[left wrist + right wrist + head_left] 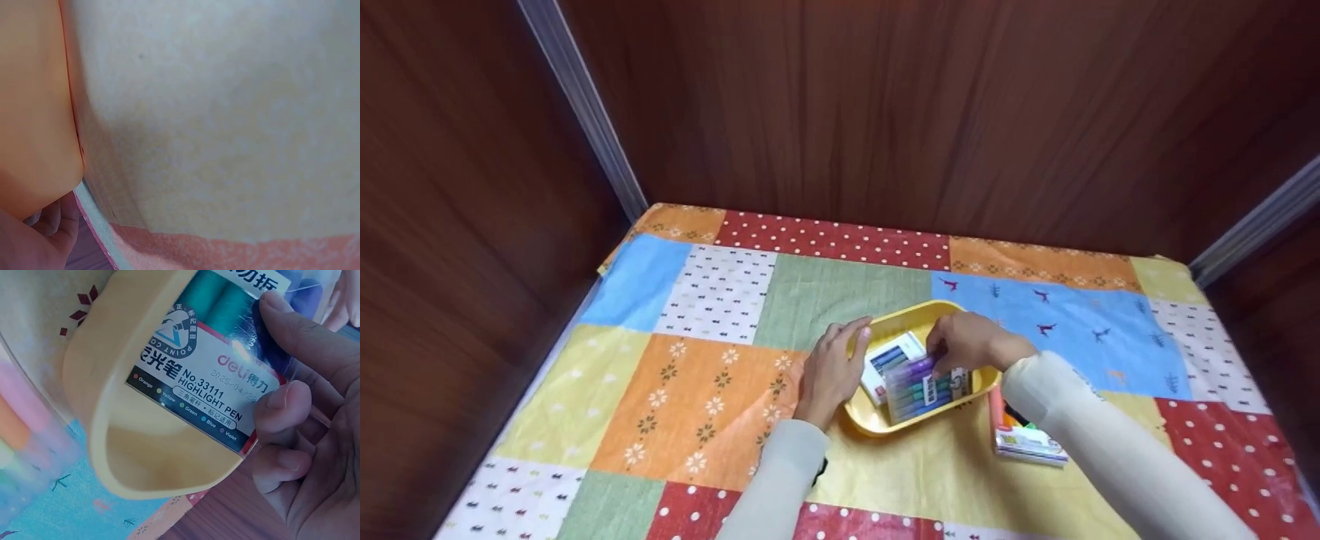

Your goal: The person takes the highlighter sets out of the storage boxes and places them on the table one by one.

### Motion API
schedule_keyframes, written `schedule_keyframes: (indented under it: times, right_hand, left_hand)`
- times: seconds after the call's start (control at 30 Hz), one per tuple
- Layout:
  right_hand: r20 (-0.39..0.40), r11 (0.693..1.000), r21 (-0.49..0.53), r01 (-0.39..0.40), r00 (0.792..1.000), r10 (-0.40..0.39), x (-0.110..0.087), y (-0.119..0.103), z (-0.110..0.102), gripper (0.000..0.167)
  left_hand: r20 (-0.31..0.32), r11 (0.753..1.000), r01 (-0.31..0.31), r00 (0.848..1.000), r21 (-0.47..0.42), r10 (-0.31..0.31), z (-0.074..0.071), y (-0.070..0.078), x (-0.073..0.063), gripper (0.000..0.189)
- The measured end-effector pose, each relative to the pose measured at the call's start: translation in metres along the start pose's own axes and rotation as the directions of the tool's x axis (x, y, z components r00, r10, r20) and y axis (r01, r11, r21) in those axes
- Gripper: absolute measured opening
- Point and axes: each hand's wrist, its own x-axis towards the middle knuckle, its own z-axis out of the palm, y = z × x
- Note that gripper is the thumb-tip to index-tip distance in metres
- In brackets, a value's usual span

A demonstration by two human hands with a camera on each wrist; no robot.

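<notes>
Grip, right hand (971, 341): thumb and fingers pinch one end of a clear pack of pens (915, 390). Grip, left hand (834, 367): fingers are curled about the left end of the yellow tray (911, 321).

The pack of pens is located inside the tray, toward its near wall. Its label reads "HIGHLIGHT PEN"; green and violet pens show through the clear cover. In the head view, the pack overlaps a white box (889, 358), also inside the tray; contact between the two cannot be determined.

A second pack (1027, 442) lies outside the tray, to its right, partly hidden by the right sleeve (1110, 442). The tray rests on a patchwork tablecloth (712, 397). Dark wooden panels (825, 112) stand behind the table and at both sides.
</notes>
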Motion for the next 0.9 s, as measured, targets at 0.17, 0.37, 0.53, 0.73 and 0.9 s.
schedule_keyframes:
  times: [0.17,0.37,0.53,0.73,0.9]
  right_hand:
    - [-0.014,0.999,0.011,0.045,0.999,-0.045,-0.003,-0.001,0.004,0.022]
    - [-0.049,0.998,0.01,0.064,0.997,-0.063,-0.014,0.008,-0.001,0.019]
    - [-0.079,0.992,0.042,0.116,0.991,-0.113,-0.021,0.011,-0.008,0.017]
    - [-0.091,0.995,0.07,0.065,0.994,-0.059,-0.031,0.011,-0.016,0.025]
    - [-0.101,0.998,0.034,0.055,0.994,-0.051,-0.036,0.01,-0.022,0.03]
  left_hand:
    - [-0.015,1.0,0.016,1.0,0.009,-0.016,-0.003,-0.005,-0.003,0.045]
    - [-0.011,1.0,-0.016,1.0,-0.018,0.016,0.001,0.0,0.0,0.046]
    - [-0.024,1.0,-0.018,1.0,-0.015,0.018,0.002,0.0,0.0,0.045]
    - [-0.03,1.0,-0.02,0.999,-0.006,0.02,0.003,0.0,0.001,0.044]
    - [-0.023,1.0,-0.016,1.0,-0.007,0.016,0.002,0.001,0.002,0.045]
